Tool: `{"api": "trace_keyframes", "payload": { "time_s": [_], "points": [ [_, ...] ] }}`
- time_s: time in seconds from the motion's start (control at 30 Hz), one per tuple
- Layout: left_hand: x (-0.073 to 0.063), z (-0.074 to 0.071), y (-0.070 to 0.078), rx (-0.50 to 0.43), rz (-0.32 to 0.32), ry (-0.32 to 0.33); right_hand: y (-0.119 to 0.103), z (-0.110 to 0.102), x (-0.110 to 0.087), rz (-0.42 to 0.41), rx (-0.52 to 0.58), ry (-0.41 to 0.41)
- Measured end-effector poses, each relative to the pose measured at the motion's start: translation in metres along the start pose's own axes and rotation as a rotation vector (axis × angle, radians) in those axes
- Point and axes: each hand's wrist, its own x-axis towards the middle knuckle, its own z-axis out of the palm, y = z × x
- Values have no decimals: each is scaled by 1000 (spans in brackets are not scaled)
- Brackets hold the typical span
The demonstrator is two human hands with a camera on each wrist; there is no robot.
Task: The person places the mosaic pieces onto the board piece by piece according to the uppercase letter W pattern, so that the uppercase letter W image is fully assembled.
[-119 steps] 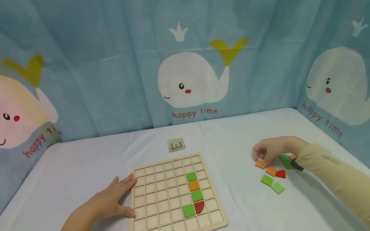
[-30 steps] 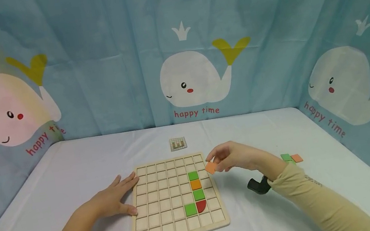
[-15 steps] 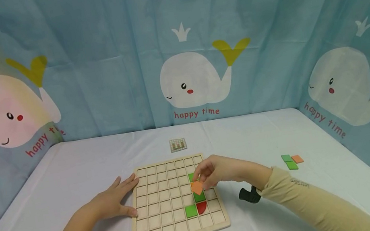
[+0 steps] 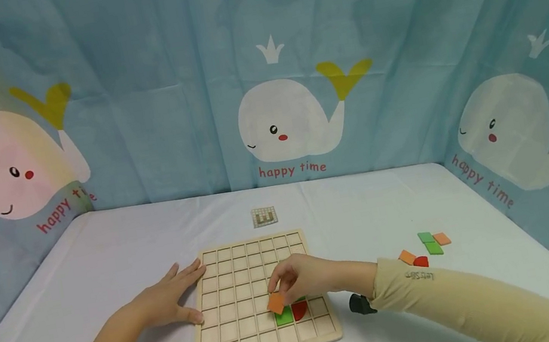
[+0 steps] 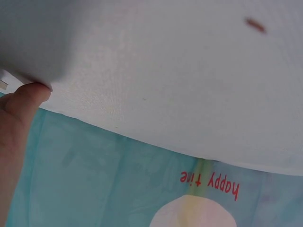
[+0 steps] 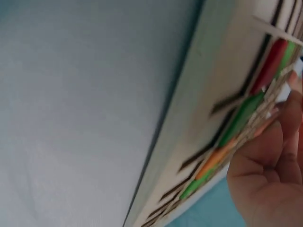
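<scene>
My right hand [image 4: 306, 277] pinches an orange square tile [image 4: 275, 303] between thumb and fingers, low over the right half of a wooden grid board [image 4: 246, 325]. Just below that tile lie a green square tile [image 4: 284, 316] and a red quarter-circle tile [image 4: 300, 310], side by side in the grid. In the right wrist view a red tile [image 6: 270, 66], a green tile [image 6: 241, 116] and an orange tile [image 6: 214, 157] sit in one line of cells. My left hand [image 4: 167, 298] lies with fingers spread, touching the board's left edge. Its thumb [image 5: 31, 99] shows in the left wrist view.
Loose tiles lie right of the board: an orange tile [image 4: 407, 257], a red tile [image 4: 420, 261], and a small cluster with a green tile [image 4: 434, 248] and another orange one [image 4: 442, 238]. A small patterned card [image 4: 264, 216] lies behind the board. A whale-print curtain [image 4: 163, 123] surrounds the table.
My right hand has picked an orange tile from the loose ones and carried it left, across the board's right edge to above the grid. My left hand has stayed at the board.
</scene>
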Motion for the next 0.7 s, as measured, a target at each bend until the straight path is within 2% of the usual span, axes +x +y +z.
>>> {"api": "trace_keyframes", "payload": {
  "time_s": [0.23,0.5,0.7],
  "points": [
    [-2,1,0,-2,5,3,0,8,4,2,-9,11],
    [-2,0,0,7,14,12,-4,14,12,-34,-107,-11],
    [-1,-1,2,9,11,13,-6,18,15,-40,-142,-39]
  ]
}}
